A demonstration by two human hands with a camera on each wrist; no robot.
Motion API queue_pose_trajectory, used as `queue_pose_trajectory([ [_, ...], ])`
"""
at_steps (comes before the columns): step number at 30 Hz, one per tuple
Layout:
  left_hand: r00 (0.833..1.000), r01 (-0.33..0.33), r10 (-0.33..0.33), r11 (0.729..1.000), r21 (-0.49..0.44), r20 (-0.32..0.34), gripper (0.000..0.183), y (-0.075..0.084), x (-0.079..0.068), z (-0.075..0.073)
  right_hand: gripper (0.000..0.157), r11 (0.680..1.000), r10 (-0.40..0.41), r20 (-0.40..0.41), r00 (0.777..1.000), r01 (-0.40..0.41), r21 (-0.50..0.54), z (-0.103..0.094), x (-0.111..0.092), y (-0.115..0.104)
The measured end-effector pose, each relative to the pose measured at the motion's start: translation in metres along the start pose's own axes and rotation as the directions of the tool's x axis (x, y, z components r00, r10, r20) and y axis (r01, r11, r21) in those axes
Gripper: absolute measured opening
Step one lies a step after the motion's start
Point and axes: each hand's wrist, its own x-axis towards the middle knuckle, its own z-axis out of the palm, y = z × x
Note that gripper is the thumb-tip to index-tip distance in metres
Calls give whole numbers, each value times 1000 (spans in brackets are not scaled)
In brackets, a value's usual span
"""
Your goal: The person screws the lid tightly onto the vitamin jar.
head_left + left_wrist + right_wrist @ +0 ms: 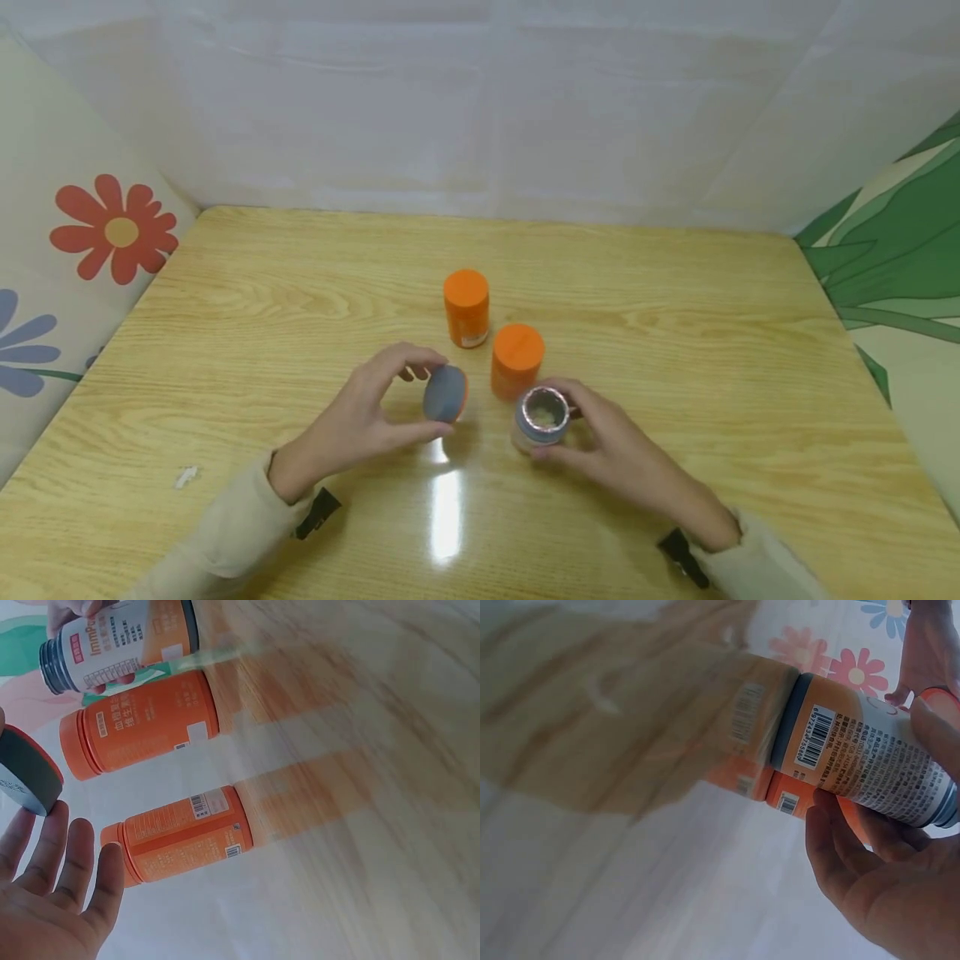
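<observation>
My left hand [367,410] pinches a round lid [446,394] between thumb and fingers, above the table. The lid's grey face is turned toward the head camera and an orange rim shows at its edge. Over to the right, my right hand [611,446] holds an uncapped supplement bottle [855,742] around its side, with a white and orange label. The bottle is upright, and ragged silvery foil rings its mouth in the head view. Close behind it stands an orange bottle [516,362] with its cap on. Farther back is a second capped orange bottle [467,308].
The wood-grain table [300,275] is glossy and reflects the bottles. A small white scrap [186,476] lies at the left. White cloth [487,108] hangs behind the table, and printed panels with flowers [112,229] and leaves [900,242] flank it.
</observation>
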Motion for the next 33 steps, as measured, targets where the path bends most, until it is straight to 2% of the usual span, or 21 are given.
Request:
queue_pose_trajectory([
  [4,1000,-9,10,1000,-24,5,66,2,1,1,67,1000,-10,18,1000,10,11,3,2,-2],
  [12,998,43,-41,999,-31,37,67,9,2,6,69,999,-28,36,999,27,27,7,4,-4],
  [19,999,-22,24,999,-48,46,70,10,3,9,66,997,-48,46,998,45,57,11,7,-7],
  [24,998,-17,21,998,-60,60,73,13,5,11,65,996,-59,57,997,55,73,13,9,-10],
  [33,996,-12,18,998,-61,86,70,18,9,15,68,995,-22,97,995,12,103,15,12,-14],
])
